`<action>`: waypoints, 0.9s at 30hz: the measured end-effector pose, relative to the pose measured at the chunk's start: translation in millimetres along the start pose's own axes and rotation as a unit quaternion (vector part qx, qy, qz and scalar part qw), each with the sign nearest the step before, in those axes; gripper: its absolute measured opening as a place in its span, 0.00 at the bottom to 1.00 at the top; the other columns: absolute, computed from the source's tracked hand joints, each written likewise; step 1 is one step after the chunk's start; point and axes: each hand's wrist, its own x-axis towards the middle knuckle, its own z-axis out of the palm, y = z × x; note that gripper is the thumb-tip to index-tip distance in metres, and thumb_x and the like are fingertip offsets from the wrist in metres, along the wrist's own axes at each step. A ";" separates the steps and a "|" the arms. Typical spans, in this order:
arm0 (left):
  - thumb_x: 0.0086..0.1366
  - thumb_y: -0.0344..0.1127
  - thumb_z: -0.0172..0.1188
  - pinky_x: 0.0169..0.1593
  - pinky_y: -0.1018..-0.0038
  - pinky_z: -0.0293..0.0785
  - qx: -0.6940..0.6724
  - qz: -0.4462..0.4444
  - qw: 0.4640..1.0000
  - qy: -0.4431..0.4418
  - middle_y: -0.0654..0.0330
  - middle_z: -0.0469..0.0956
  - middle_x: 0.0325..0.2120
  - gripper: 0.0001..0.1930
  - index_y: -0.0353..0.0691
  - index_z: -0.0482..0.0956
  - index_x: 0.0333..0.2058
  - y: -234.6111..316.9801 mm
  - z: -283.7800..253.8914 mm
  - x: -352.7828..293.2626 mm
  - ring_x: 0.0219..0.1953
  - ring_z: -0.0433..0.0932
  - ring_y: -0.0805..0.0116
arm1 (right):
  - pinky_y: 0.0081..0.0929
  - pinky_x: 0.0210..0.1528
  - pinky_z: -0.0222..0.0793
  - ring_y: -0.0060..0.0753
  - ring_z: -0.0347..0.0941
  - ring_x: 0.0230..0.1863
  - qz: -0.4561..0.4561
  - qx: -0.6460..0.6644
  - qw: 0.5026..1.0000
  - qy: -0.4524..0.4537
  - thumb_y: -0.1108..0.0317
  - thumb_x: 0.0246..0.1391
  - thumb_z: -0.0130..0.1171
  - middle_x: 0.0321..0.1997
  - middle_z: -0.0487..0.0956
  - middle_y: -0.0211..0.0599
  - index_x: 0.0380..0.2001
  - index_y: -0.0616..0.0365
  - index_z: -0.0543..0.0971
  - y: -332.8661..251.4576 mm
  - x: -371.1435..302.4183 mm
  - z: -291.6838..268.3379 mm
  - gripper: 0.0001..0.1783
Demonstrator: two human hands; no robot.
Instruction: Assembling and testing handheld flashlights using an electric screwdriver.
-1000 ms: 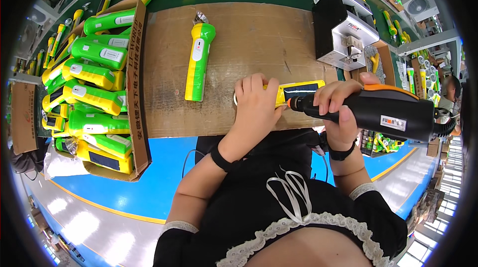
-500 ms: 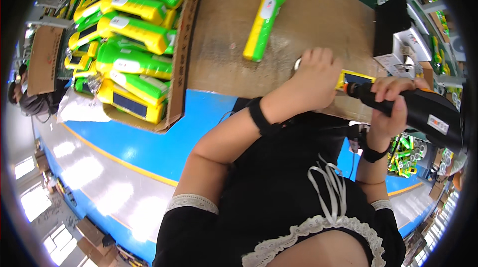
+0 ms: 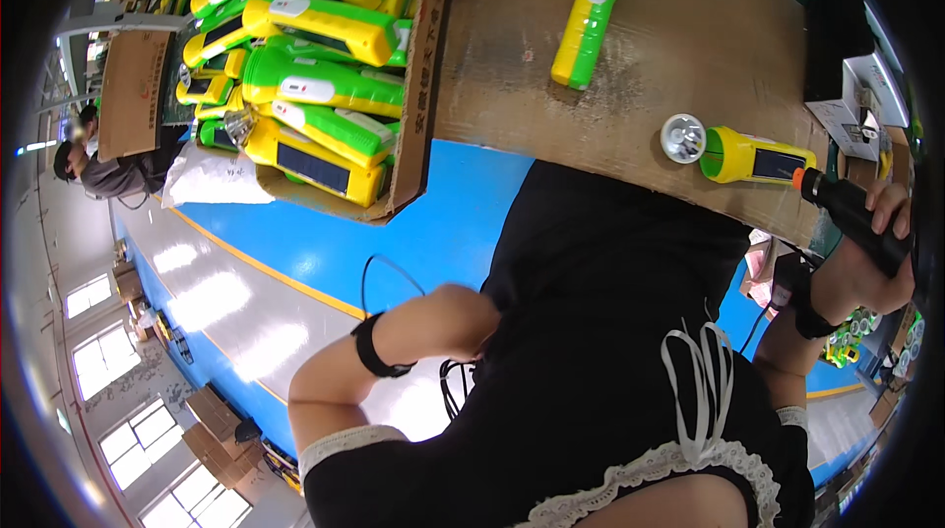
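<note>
Clock centred on brown cardboard-topped desk (image 3: 689,46) | 9 o'clock: brown cardboard box (image 3: 418,100), green-and-yellow plastic flashlights (image 3: 335,92) inside | 11: lone yellow-and-green plastic flashlight (image 3: 594,11), on desk | 4: yellow-and-green plastic flashlight body (image 3: 736,158); round silver reflector (image 3: 682,138) at its 9; black cylindrical screwdriver (image 3: 851,213) at its 4

The left arm (image 3: 323,382) bends sharply at the elbow, which points outward, and the forearm angles back across to the front of the torso (image 3: 591,351). There the left grip (image 3: 448,319) sits low near the lap, back uppermost, its fingers tucked out of sight, so whether they are curled or straight is unclear. The right arm (image 3: 787,359) reaches forward and outward, wrist turned to the right, the right grip (image 3: 868,267) closed with bent fingers (image 3: 888,207).
</note>
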 end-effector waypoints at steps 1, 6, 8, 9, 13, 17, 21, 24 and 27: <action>0.49 0.33 0.59 0.31 0.65 0.72 -0.066 -0.040 0.988 -0.131 0.51 0.77 0.23 0.07 0.36 0.78 0.26 6.8 9.5 2.4 0.29 0.77 0.52 | 0.33 0.38 0.53 0.29 0.58 0.28 -0.012 0.004 1.000 0.019 0.56 0.41 0.49 0.28 0.60 0.32 0.28 0.58 0.64 -4.6 1.2 3.0 0.17; 0.50 0.33 0.59 0.31 0.65 0.71 -0.253 -0.017 0.959 -0.126 0.51 0.77 0.23 0.07 0.36 0.78 0.26 19.9 53.5 -15.4 0.30 0.77 0.52 | 0.34 0.36 0.59 0.29 0.62 0.26 -0.071 -0.036 0.997 -0.015 0.60 0.48 0.47 0.28 0.64 0.33 0.58 0.60 0.54 -3.7 18.6 28.0 0.35; 0.50 0.33 0.59 0.31 0.65 0.71 -0.276 -0.053 0.956 -0.087 0.51 0.76 0.24 0.07 0.36 0.77 0.27 26.8 57.4 -23.1 0.30 0.77 0.52 | 0.36 0.34 0.63 0.31 0.64 0.25 -0.102 -0.052 0.993 0.021 0.64 0.50 0.48 0.28 0.66 0.36 0.59 0.63 0.53 -8.8 21.3 25.7 0.34; 0.50 0.33 0.59 0.31 0.65 0.71 -0.284 -0.063 0.954 -0.067 0.51 0.76 0.24 0.07 0.36 0.77 0.27 24.5 55.9 -20.8 0.30 0.77 0.52 | 0.36 0.34 0.64 0.31 0.65 0.24 -0.111 -0.064 0.991 0.032 0.65 0.50 0.49 0.28 0.66 0.36 0.59 0.64 0.53 -6.5 23.7 27.5 0.34; 0.50 0.33 0.59 0.32 0.65 0.71 -0.286 -0.091 0.954 -0.008 0.51 0.76 0.24 0.07 0.36 0.77 0.27 17.9 46.6 -9.9 0.30 0.76 0.52 | 0.34 0.29 0.67 0.31 0.67 0.22 -0.142 -0.099 0.983 0.068 0.68 0.49 0.53 0.25 0.67 0.37 0.58 0.68 0.54 -7.0 29.4 25.5 0.35; 0.51 0.33 0.59 0.32 0.65 0.71 -0.277 -0.105 0.955 0.032 0.51 0.76 0.24 0.07 0.36 0.77 0.27 16.7 39.0 -3.5 0.31 0.76 0.52 | 0.33 0.30 0.68 0.31 0.67 0.22 -0.140 -0.101 0.981 0.089 0.70 0.47 0.58 0.25 0.69 0.38 0.57 0.68 0.54 -8.7 26.4 18.4 0.36; 0.51 0.33 0.59 0.32 0.65 0.71 -0.263 -0.109 0.957 0.059 0.51 0.76 0.25 0.07 0.36 0.77 0.28 15.5 30.2 5.5 0.31 0.76 0.52 | 0.31 0.30 0.67 0.29 0.68 0.22 -0.141 -0.102 0.981 0.089 0.69 0.47 0.60 0.25 0.70 0.36 0.56 0.68 0.56 -7.1 26.0 12.8 0.36; 0.51 0.33 0.59 0.33 0.65 0.71 -0.264 -0.117 0.954 0.079 0.51 0.76 0.25 0.07 0.36 0.77 0.28 14.4 27.6 6.1 0.31 0.76 0.53 | 0.30 0.30 0.67 0.28 0.68 0.22 -0.131 -0.112 0.980 0.098 0.69 0.47 0.60 0.25 0.70 0.36 0.56 0.67 0.56 -6.5 24.3 10.1 0.36; 0.52 0.33 0.59 0.33 0.65 0.71 -0.261 -0.123 0.953 0.094 0.51 0.76 0.25 0.07 0.36 0.77 0.28 12.7 23.4 5.4 0.31 0.76 0.53 | 0.30 0.30 0.68 0.28 0.68 0.22 -0.135 -0.109 0.980 0.102 0.70 0.47 0.60 0.25 0.70 0.36 0.55 0.69 0.56 -5.1 25.5 8.5 0.35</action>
